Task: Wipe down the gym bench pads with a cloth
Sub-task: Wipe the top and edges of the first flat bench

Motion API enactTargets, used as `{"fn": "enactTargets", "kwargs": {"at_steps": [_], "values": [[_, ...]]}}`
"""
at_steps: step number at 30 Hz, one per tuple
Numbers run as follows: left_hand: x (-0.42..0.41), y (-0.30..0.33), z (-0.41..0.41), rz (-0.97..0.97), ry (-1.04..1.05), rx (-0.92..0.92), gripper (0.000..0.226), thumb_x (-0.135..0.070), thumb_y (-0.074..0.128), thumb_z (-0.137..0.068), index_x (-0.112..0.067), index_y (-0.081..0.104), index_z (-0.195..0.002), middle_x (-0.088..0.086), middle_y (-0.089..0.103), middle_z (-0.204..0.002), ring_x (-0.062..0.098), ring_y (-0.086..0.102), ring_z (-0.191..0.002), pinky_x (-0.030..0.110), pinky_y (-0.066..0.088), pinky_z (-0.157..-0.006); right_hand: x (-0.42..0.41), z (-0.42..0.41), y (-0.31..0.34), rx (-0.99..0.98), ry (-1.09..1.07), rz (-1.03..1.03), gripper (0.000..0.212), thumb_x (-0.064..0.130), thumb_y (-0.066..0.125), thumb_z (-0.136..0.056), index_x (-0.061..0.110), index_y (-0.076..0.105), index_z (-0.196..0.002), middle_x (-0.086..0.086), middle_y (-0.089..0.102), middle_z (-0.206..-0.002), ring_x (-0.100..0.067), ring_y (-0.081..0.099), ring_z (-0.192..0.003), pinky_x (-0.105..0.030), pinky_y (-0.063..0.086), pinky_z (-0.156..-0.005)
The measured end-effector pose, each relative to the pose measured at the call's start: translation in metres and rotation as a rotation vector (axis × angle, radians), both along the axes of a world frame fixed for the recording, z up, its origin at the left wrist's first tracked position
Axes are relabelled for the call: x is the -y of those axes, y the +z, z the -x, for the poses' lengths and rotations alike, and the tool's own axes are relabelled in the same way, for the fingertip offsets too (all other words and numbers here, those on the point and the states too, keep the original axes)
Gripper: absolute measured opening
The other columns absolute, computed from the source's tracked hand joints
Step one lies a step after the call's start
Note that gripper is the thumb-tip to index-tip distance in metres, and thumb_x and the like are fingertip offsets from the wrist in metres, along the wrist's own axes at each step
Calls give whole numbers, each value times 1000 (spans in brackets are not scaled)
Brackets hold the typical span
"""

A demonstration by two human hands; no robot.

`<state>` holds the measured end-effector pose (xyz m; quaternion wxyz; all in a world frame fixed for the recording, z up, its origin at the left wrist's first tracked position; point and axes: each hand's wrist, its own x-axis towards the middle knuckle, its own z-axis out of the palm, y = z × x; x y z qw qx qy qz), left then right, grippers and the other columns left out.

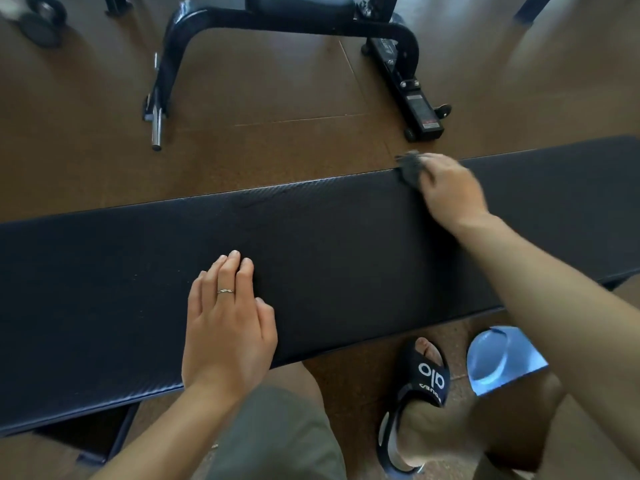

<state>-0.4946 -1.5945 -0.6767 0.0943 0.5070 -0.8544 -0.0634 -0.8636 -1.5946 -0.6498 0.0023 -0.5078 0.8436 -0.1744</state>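
We see a long dark bench pad (311, 258) crossing a brown gym floor (277, 98). At 12 o'clock stands a black machine frame (277, 26); at 11 o'clock lie dumbbells (41, 19). Our right hand (450, 188) at 2 o'clock presses a grey cloth (410, 168) against the pad's far edge, fingers curled over it. Our left hand (225, 320) lies flat, fingers straight, at 7 o'clock. A black slide sandal (415, 393) at 5 o'clock reads "olo"; beside it sits a blue thing (498, 358).
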Motion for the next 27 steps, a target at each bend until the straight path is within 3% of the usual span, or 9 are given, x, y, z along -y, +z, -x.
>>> {"fn": "enactTargets", "kwargs": {"at_steps": [4,8,12,15,17,19,23,25,27], "values": [[-1,1,1,5,-2,-6,54,-25,35,-97,-4,47,-146,14,45,-153,30,36,-146,50,27,-124,17,-27,-4,27,-231,52,30,18,42,-104,2,67,-108,-18,66,-120,-38,57,-118,-41,41,-92],[0,2,1,3,1,-16,54,-25,36,-97,-4,49,-145,15,46,-152,31,38,-145,50,28,-123,74,-155,-18,-13,149,158,27,17,51,-91,8,75,-99,-15,73,-95,-38,66,-92,-43,50,-78],[0,4,-3,-40,13,-32,50,-28,34,-98,-2,50,-139,18,52,-143,33,45,-137,51,32,-120,91,-258,-12,111,671,90,33,14,54,-98,10,71,-126,-13,68,-130,-32,59,-125,-42,41,-107],[1,7,-3,-64,1,-112,44,-22,48,-100,-6,51,-141,13,50,-147,29,43,-140,49,31,-122,75,-212,-2,91,799,6,37,14,56,-101,13,64,-136,-9,57,-147,-26,47,-141,-33,28,-119],[3,14,-8,-104,13,-205,45,-19,55,-97,-7,52,-141,10,51,-147,27,45,-138,47,34,-120,55,-161,-5,39,671,11,37,11,56,-98,11,65,-134,-10,58,-145,-29,49,-139,-35,30,-119],[8,23,-23,-88,31,-251,41,-17,56,-96,-7,55,-136,9,56,-141,27,52,-130,47,39,-116,28,-109,-10,33,382,50,36,10,54,-99,9,64,-134,-10,57,-146,-28,48,-141,-32,30,-118],[32,29,-68,5,159,-154,41,-16,56,-96,-3,55,-134,16,56,-139,33,51,-131,51,36,-115,5,-100,-17,61,-127,77,39,14,45,-102,0,61,-134,-19,58,-142,-34,49,-137,-39,34,-115],[40,23,-83,-29,229,-121,42,-18,54,-98,-2,53,-137,17,53,-144,33,46,-137,50,32,-119,14,-156,-20,0,-85,123,37,12,48,-93,-2,66,-122,-22,65,-127,-40,58,-123,-44,42,-104],[38,15,-89,-60,237,-104,44,-19,50,-100,-3,50,-141,14,47,-151,30,40,-142,48,28,-122,16,-231,-25,-24,110,185,34,12,56,-89,3,68,-119,-17,68,-124,-37,60,-120,-42,42,-101]]}}
